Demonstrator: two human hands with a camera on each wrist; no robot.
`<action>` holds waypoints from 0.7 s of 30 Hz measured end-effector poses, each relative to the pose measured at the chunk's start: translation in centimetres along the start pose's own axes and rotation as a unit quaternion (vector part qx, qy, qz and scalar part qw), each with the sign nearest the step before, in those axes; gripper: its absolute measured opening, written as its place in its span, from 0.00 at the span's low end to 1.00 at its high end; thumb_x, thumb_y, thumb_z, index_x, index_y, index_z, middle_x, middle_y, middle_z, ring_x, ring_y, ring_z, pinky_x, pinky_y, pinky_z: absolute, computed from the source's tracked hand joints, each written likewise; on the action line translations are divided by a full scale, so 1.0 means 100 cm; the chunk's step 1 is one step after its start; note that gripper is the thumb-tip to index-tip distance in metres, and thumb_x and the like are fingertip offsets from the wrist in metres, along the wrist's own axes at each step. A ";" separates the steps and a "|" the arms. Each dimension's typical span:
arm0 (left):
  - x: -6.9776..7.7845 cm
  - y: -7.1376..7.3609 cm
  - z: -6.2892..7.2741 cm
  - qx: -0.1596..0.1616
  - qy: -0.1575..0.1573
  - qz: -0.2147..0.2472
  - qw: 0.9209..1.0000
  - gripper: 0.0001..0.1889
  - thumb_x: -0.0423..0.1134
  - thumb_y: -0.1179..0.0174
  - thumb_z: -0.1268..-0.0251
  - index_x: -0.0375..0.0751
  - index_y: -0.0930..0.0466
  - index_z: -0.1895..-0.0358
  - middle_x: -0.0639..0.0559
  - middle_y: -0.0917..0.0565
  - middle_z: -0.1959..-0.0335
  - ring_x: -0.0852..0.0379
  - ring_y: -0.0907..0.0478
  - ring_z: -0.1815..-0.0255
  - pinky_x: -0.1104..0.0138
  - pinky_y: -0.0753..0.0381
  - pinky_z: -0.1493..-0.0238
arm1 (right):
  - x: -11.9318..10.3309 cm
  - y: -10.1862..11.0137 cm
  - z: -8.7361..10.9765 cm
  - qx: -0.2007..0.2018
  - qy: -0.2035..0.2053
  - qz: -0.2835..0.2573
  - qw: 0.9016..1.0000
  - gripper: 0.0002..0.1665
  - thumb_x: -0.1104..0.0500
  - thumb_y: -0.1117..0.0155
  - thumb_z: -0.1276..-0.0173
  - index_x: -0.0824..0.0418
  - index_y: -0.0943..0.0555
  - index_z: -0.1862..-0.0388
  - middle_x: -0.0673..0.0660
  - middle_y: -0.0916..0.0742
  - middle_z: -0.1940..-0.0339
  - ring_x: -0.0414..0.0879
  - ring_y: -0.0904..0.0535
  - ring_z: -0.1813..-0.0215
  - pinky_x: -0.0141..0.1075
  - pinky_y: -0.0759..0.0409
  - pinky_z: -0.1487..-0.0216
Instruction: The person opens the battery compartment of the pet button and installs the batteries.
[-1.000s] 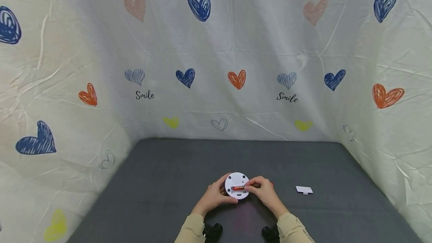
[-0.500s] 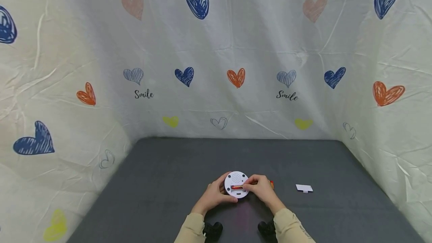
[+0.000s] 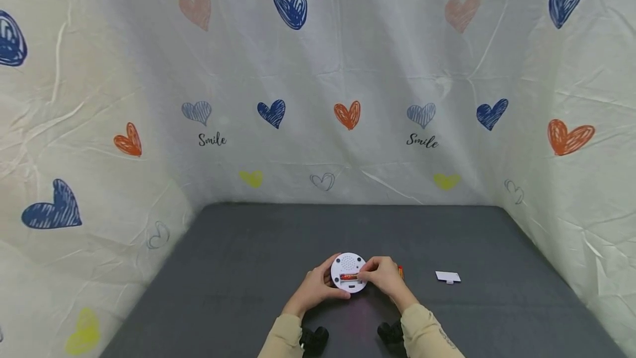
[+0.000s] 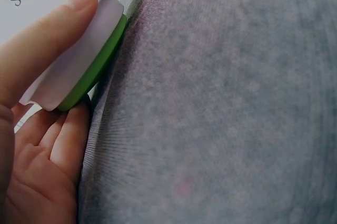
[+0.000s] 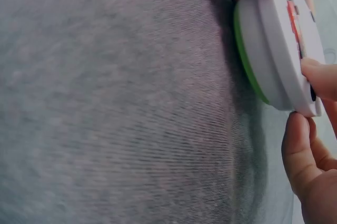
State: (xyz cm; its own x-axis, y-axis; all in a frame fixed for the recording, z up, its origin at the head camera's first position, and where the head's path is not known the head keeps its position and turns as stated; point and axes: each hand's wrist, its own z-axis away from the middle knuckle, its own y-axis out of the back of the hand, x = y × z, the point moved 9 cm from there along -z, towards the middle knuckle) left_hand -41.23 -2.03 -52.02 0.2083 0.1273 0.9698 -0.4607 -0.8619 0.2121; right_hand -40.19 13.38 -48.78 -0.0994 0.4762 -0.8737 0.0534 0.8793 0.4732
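Note:
My left hand [image 3: 316, 286] grips a round white device [image 3: 349, 262] by its rim, with the thumb on the near side. The device's back faces up, showing small holes, dark feet and a battery compartment; its underside is green in both wrist views. A red battery [image 3: 349, 277] lies in the compartment. My right hand [image 3: 385, 278] has thumb and finger at that battery's right end, pinching or pressing it. In the right wrist view, the thumb [image 5: 319, 78] touches the battery, and other fingertips [image 5: 298, 129] touch the device's edge.
A second red-orange battery-like object [image 3: 400, 271] shows partly from behind the right hand. Farther right, a small white cover [image 3: 448, 277] with a tab lies on the dark grey tabletop [image 3: 248, 258]. A white curtain [image 3: 318, 59] printed with hearts surrounds the table.
My right hand has shifted slightly left along the battery, uncovering more of the red-orange object behind it. The left hand and the device have barely moved.

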 end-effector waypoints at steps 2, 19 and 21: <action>-0.001 0.000 0.000 0.001 0.003 0.000 1.000 0.50 0.34 0.25 0.58 0.39 0.45 0.29 0.42 0.33 0.37 0.54 0.31 0.41 0.67 0.26 0.48 | 0.001 0.000 0.001 0.000 0.007 -0.003 1.000 0.08 0.65 0.26 0.52 0.64 0.18 0.78 0.50 0.20 0.79 0.41 0.27 0.74 0.33 0.27 0.72; 0.015 -0.002 0.004 0.001 -0.006 0.009 1.000 0.49 0.31 0.26 0.59 0.32 0.45 0.30 0.38 0.33 0.38 0.50 0.30 0.41 0.66 0.25 0.49 | 0.012 0.004 0.003 -0.001 0.046 -0.068 0.997 0.09 0.62 0.26 0.50 0.64 0.18 0.72 0.51 0.17 0.74 0.42 0.24 0.70 0.31 0.26 0.68; 0.015 -0.001 0.004 0.002 -0.003 0.004 1.000 0.49 0.31 0.26 0.58 0.32 0.45 0.30 0.38 0.33 0.37 0.50 0.31 0.41 0.66 0.26 0.49 | 0.014 0.005 0.004 -0.001 0.047 -0.078 0.996 0.10 0.63 0.26 0.50 0.64 0.18 0.71 0.52 0.17 0.73 0.43 0.22 0.68 0.31 0.25 0.66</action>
State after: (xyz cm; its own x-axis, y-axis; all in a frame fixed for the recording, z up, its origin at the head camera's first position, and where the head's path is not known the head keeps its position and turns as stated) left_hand -40.48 -1.92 -50.66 0.2099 0.1174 0.9707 -0.4589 -0.8648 0.2038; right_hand -39.94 14.52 -49.80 -0.1983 0.3310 -0.9226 0.0284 0.9428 0.3321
